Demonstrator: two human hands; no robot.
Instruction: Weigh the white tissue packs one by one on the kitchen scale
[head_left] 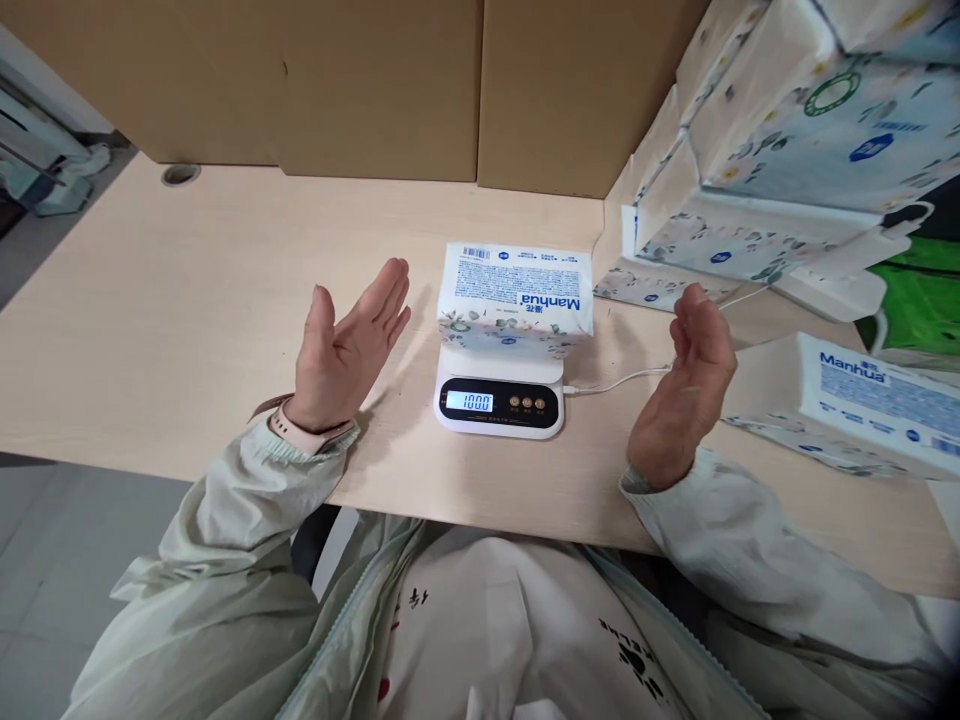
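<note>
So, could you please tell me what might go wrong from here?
The Manhua pack on the scale seems to overhang its right side, so a bump from the right hand might shift it. The white cable runs from the scale toward that hand, so a careless sweep could snag it and tug the scale.

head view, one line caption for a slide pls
A pack on a scale, display lit, with left hand and right hand open either side, touching neither.

From my side, this looks to me like an office. The desk has a round cable hole, and the floor is of grey tiles.
</note>
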